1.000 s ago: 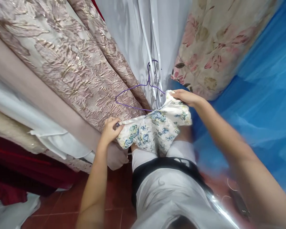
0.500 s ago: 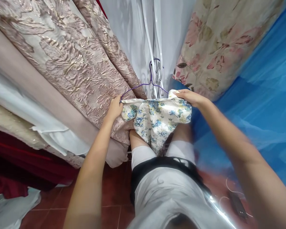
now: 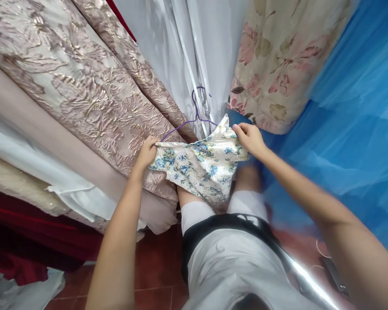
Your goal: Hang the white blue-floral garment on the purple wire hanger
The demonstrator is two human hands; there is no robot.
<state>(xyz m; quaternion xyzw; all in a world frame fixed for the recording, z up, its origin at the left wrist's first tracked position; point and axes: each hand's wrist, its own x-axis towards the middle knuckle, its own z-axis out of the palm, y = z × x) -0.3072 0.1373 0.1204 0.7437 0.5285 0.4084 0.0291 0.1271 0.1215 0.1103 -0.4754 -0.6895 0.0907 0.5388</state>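
A white garment with blue and yellow flowers [image 3: 203, 165] hangs on a thin purple hanger [image 3: 196, 114] in front of my legs. My left hand [image 3: 148, 151] pinches the garment's left shoulder end, by the hanger's left tip. At the other side, my right hand [image 3: 250, 137] has thumb and fingers closed on the right shoulder part. One pale flap of cloth stands up just left of those right fingers. The hanger's right arm runs in behind the cloth, and its hook points up in front of white straps [image 3: 189, 56].
Pink-gold brocade [image 3: 93, 86] and other pale and dark red fabrics hang on the left. A floral cream cloth [image 3: 274, 69] and blue tulle [image 3: 339, 142] hang on the right. Red floor tiles [image 3: 155, 267] lie below; a dark box with a cord [image 3: 334, 275] is at lower right.
The garment and hanger have shifted slightly left and down. Its right side has been pulled up, so a flap now stands raised, and my right hand has turned with its fingers more curled.
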